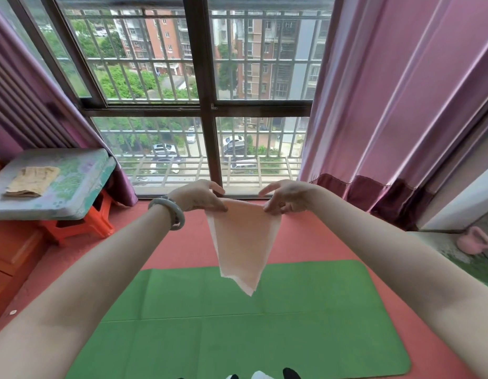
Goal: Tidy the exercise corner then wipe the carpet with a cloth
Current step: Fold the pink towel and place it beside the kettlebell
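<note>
Cloth [241, 242] hangs limp above the green mat [292, 318], pinched at its top corners by fingers of my left hand [200, 196] and right hand [286, 196]; light, floppy, best gripped bunched.

both hands [200, 196] pinching pink cloth [244, 242], green mat [237, 324] below

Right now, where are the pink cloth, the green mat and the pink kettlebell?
pink cloth [241, 242]: head view, middle of the hanging fabric.
green mat [305, 318]: head view, bare right half.
pink kettlebell [472, 242]: head view, its round body.
</note>
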The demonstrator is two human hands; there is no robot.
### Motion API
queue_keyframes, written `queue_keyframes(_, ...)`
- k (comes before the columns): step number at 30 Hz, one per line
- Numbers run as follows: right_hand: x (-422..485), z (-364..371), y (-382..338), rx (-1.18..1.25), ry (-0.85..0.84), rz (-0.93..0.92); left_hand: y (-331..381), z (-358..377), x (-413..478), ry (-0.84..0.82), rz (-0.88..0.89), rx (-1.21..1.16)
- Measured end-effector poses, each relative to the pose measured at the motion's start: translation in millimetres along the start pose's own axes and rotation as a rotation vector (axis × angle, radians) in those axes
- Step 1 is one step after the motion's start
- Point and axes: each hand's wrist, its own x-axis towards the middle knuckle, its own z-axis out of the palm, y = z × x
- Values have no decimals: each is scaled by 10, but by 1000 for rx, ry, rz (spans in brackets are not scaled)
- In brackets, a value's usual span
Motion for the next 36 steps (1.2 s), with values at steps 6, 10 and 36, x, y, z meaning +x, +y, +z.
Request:
queue_keyframes(6, -53, 72, -56, -110, 76, -45, -28, -31, -65, 28, 25, 8)
queue_keyframes(10, -24, 52, -70, 109, 47, -50, -99, -62, -29, 83, 46, -169)
queue_keyframes(36, 88, 51, -134, -700, 223, -278, 53, 4, -56, 125, 212, 74)
